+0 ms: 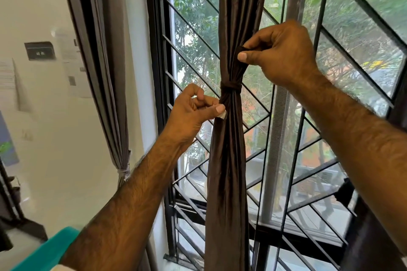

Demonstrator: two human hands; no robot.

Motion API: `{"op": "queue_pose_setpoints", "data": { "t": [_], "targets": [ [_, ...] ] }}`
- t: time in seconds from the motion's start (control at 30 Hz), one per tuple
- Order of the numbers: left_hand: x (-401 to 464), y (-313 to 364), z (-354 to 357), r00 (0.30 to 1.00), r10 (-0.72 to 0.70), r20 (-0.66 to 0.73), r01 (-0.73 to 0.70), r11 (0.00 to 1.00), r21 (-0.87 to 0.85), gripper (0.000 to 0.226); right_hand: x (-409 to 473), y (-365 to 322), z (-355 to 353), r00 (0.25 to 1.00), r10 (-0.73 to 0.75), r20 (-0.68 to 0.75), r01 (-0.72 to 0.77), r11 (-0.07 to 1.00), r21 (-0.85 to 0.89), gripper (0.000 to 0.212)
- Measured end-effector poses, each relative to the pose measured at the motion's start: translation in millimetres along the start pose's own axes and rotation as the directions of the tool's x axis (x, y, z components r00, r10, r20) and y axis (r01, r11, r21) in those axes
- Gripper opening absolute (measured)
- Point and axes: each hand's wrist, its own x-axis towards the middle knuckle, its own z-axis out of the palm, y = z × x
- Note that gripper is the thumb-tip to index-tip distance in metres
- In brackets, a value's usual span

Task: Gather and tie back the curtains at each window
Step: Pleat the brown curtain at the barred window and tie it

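Both hands pinch tie ends on the brown curtain [229, 160]; left hand [193, 110] below, right hand [279, 53] above; fabric looks soft, slippery.

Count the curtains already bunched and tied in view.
2: the brown curtain at centre, knotted between the hands, and the grey curtain at left, tied low. Others may be out of frame.
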Motion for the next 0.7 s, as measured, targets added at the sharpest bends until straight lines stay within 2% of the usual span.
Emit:
{"op": "queue_pose_setpoints", "data": {
  "t": [0.2, 0.3, 0.37, 0.47, 0.63, 0.7],
  "targets": [
    [2, 11, -9, 0.998, -0.048, 0.047, 0.046, 0.997, 0.059, 0.044, -9, -5, 12, 0.997, 0.040, -0.070, -0.041, 0.999, -0.016, 0.014],
    [5, 18, -13, 0.998, -0.004, 0.060, -0.008, 0.980, 0.197, 0.047, -16, -6, 21, 0.992, 0.036, -0.122, -0.040, 0.999, -0.035, 0.011],
    [10, 22, -17, 0.998, 0.022, 0.058, -0.037, 0.963, 0.269, 0.038, -17, -7, 29, 0.998, 0.019, -0.061, -0.024, 0.996, -0.085, 0.011],
    [22, 24, -26, 0.995, 0.043, 0.090, -0.072, 0.934, 0.349, 0.031, -13, -1, 21, 0.996, 0.087, 0.009, -0.086, 0.994, -0.062, 0.018],
    [51, 30, -22, 0.983, 0.123, 0.138, -0.169, 0.901, 0.400, 0.024, -29, 18, -10, 0.983, 0.180, -0.044, -0.185, 0.971, -0.151, 0.016],
    [58, 35, -6, 0.967, 0.137, 0.215, -0.211, 0.904, 0.372, 0.023, -43, 22, -30, 0.967, 0.243, -0.081, -0.255, 0.943, -0.215, 0.017]
  ]
}}
